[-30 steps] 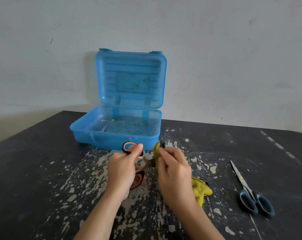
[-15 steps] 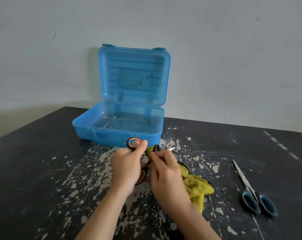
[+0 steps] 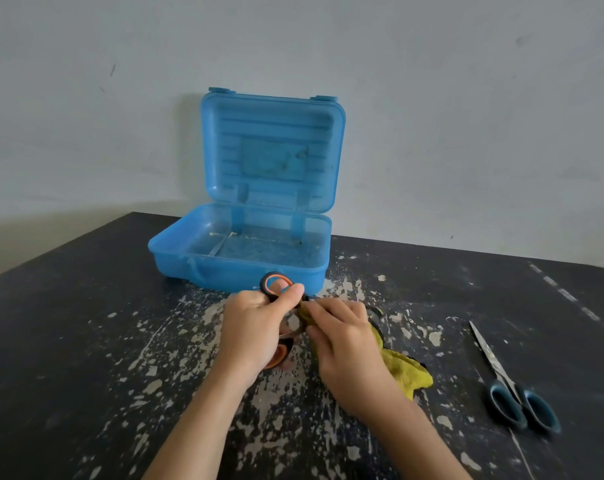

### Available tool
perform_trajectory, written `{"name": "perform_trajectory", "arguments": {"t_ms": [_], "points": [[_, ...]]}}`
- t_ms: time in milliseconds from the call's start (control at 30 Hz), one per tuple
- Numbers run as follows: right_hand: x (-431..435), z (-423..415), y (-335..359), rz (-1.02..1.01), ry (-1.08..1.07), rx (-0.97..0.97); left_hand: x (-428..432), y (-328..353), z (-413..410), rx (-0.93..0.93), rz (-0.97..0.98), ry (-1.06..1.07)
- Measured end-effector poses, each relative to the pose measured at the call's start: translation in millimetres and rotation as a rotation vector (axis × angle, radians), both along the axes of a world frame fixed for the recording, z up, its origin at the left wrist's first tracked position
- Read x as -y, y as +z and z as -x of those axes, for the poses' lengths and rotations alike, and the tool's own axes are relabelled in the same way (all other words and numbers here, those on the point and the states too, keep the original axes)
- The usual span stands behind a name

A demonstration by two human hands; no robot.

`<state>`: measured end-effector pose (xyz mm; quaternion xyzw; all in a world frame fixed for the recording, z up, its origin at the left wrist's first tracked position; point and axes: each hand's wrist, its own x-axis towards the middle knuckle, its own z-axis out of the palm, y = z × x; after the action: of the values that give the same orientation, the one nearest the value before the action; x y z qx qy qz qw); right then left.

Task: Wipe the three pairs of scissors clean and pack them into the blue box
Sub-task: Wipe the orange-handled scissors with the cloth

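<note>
From my remote seat, the biggest thing in view is a pale grey-white plaster wall (image 3: 466, 116) with a few scuff marks, filling the far half of the scene. Below it lies a black-painted table (image 3: 68, 341) whose coat is chipped through in pale flecks, thickest down the middle. At the far centre of the table, close to the wall, stands the translucent blue plastic box (image 3: 224, 268), its ribbed lid upright and its tray dusty. Just near of the box, my left hand (image 3: 255, 327) is curled around the orange-and-black-handled scissors (image 3: 280, 356), thumb pressed on the upper finger ring, which overlaps the box's front wall from this view. My right hand (image 3: 349, 344) pinches a crumpled yellow cloth (image 3: 407, 372) against the blades; the blades themselves are hidden by cloth and fingers. The cloth's tail trails onto the table to the right. Well apart on the near right, a pair of blue-handled steel scissors (image 3: 487, 351) lies flat, blades together and pointing far.
</note>
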<state>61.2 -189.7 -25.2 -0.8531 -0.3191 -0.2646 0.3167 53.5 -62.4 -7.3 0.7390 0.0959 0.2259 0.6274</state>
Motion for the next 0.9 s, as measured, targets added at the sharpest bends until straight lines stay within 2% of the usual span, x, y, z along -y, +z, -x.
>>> {"name": "perform_trajectory", "arguments": {"t_ms": [200,300,467,567,633,700,767,900], "points": [[15.0,-18.0,0.0,0.181,-0.002,0.044,-4.9,2.1,4.3,0.047,-0.137,-0.066],[26.7,-22.6,1.6,0.203,-0.026,-0.016,-4.6,2.7,4.8,0.023,-0.147,-0.083],[49.9,-30.4,0.9,0.155,-0.099,-0.168,-5.1,9.6,10.1,-0.064,-0.072,-0.144],[61.9,-35.1,2.4,0.114,-0.226,-0.232,-9.7,13.0,11.1,-0.069,-0.020,-0.132],[69.4,-36.5,6.4,-0.034,-0.327,-0.246,-14.1,14.6,10.3,-0.062,0.030,-0.092],[67.0,-30.6,13.7,-0.228,-0.340,-0.189,-16.6,13.1,8.4,-0.070,0.051,-0.062],[47.5,-17.3,21.8,-0.281,-0.258,-0.114,-13.4,10.5,6.9,-0.062,0.080,-0.051],[10.4,-3.6,7.5,0.025,-0.086,0.097,-5.7,6.6,6.5,0.007,0.041,-0.059]]}}
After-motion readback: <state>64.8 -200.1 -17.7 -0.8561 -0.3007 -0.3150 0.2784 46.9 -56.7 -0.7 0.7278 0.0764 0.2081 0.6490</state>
